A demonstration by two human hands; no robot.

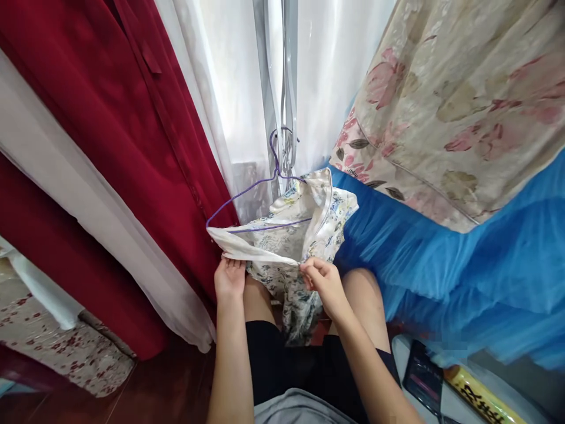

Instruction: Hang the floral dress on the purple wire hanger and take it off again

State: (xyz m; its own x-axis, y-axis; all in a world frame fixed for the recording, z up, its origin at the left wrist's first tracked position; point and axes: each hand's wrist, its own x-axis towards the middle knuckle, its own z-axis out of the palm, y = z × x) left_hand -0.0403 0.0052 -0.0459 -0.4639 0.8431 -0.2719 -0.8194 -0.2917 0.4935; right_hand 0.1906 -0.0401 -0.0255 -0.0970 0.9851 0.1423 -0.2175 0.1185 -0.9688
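Note:
A white garment [289, 282] with a blue and yellow floral print hangs from a purple wire hanger [247, 188] in front of me. Its white-edged opening gapes towards me, and one side still lies over the hanger's left end. My left hand [230, 280] holds the edge near that end, palm up, its fingertips partly hidden by the cloth. With thumb and fingers pinched together, my right hand [321, 281] grips the other end of the same white edge. The lower part of the garment drops between my knees.
Dark red curtains [110, 129] and white cloth hang on the left. To the right are a floral-printed cloth [441, 112] and blue tulle [424, 265]. Grey straps [282, 70] hang behind the hanger. A dark phone-like item [422, 377] and yellow packet [481, 394] lie at lower right.

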